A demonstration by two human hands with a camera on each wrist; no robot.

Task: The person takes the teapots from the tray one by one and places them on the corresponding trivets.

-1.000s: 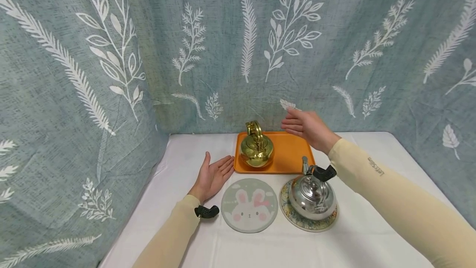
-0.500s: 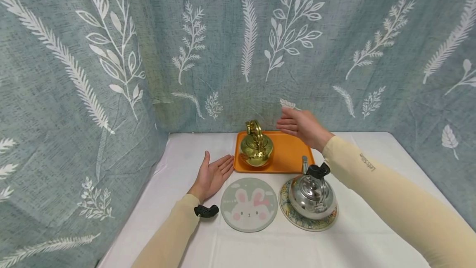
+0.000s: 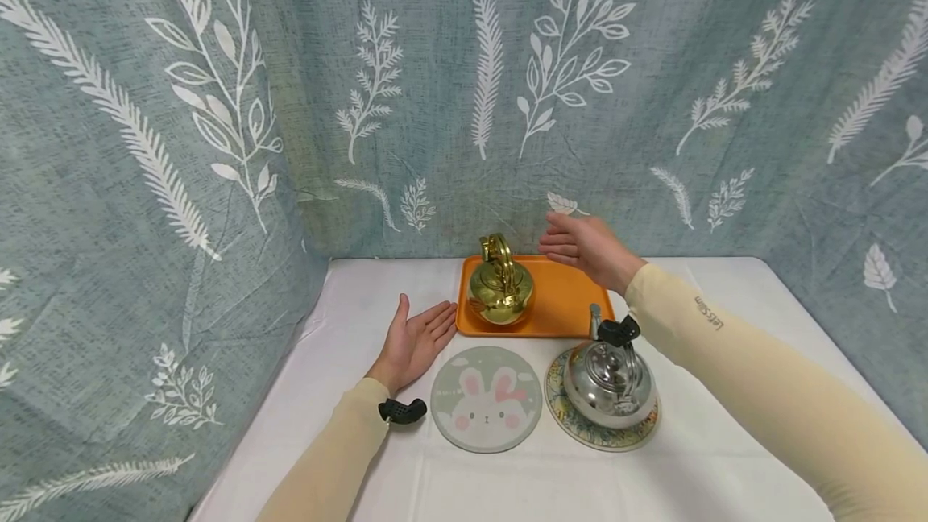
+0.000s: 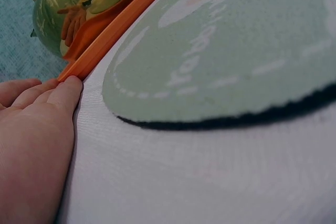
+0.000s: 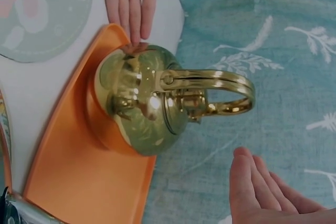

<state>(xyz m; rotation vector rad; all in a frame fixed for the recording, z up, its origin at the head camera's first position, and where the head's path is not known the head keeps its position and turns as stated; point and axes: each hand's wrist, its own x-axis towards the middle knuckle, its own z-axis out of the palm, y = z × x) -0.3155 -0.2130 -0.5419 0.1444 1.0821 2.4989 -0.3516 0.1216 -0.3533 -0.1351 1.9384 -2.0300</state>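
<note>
- Two hands show, both released and holding nothing.
- Your right hand (image 3: 583,249) hovers with fingers straight, up and to the right of the gold kettle (image 3: 499,286), apart from its handle.
- The gold kettle stands upright on the orange tray (image 3: 569,304).
- Your left hand (image 3: 416,342) lies flat on the white surface (image 3: 348,321), fingertips (image 4: 71,85) touching the tray's near corner, the rabbit mat (image 3: 486,398) just to its right.
</note>
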